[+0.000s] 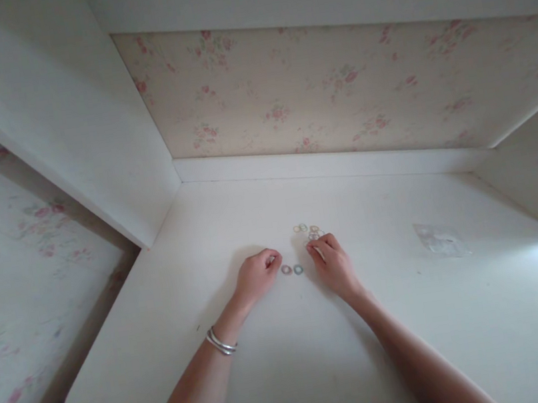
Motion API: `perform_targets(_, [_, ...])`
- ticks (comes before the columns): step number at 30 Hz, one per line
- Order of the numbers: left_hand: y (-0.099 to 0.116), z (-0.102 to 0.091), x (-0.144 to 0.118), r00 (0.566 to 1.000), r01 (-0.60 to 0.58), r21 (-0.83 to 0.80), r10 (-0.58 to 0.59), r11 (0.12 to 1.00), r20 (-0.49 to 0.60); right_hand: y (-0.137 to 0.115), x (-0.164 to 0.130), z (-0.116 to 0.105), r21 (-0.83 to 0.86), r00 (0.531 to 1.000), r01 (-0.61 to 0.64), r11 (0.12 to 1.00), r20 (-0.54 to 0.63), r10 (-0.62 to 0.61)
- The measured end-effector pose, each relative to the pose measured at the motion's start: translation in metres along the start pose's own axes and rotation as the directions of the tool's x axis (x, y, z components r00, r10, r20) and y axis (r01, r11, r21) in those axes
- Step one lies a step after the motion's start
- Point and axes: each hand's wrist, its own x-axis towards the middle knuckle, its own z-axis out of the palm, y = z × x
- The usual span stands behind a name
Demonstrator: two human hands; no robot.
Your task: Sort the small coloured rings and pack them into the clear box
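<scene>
Head view showed left hand (258, 274) and right hand (333, 264) curled, full or empty I couldn't tell, either side of the blue ring (301, 269), small rings (313, 229) behind it, where soft pinches seemed best.

Left forearm (196, 393): uncovered by any sleeve, reaching forward and inward
Left hand (254, 276): fingers curled, thumb drawn up to the forefinger — any hold between the tips too small to tell
Right forearm (416, 354): likewise sleeveless, slanting forward and inward
Right hand (334, 267): fingers bent, thumb near forefinger, grip unclear
Both hands: apart, fingertips turned towards each other
</scene>
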Motion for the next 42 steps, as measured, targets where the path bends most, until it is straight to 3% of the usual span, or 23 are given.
perform_targets(6, [0.0, 0.0, -0.001, 1.0, -0.019, 0.027, 0.019, 0.999, -0.002, -0.014, -0.031, -0.001, 0.028, 0.99, 0.043, 0.999, 0.131, -0.046])
perform_targets(17, [-0.001, 0.001, -0.001, 0.999, -0.032, 0.011, 0.032, 0.999, 0.005, -0.015, -0.032, 0.0, -0.009, 0.98, 0.098, 0.995, 0.172, -0.095])
perform_targets(22, [-0.004, 0.003, 0.0, 1.0, -0.015, 0.015, 0.015, 1.0, 0.009, -0.005, -0.031, -0.001, 0.059, 1.0, -0.02, 0.998, 0.019, 0.019])
perform_targets(26, [-0.006, 0.005, 0.0, 1.0, -0.014, 0.019, 0.013, 1.0, 0.013, 0.013, -0.023, -0.007, -0.102, 0.991, -0.111, 0.989, -0.084, 0.103])
perform_targets(31, [-0.004, 0.004, 0.0, 1.0, -0.009, 0.034, 0.009, 0.999, 0.017, 0.02, -0.017, -0.014, -0.332, 0.985, -0.17, 0.928, -0.034, 0.168])
perform_targets(42, [-0.006, 0.005, 0.0, 1.0, -0.026, 0.051, 0.026, 0.998, 0.007, 0.023, -0.019, -0.01, -0.299, 0.969, -0.229, 0.926, 0.021, 0.246])
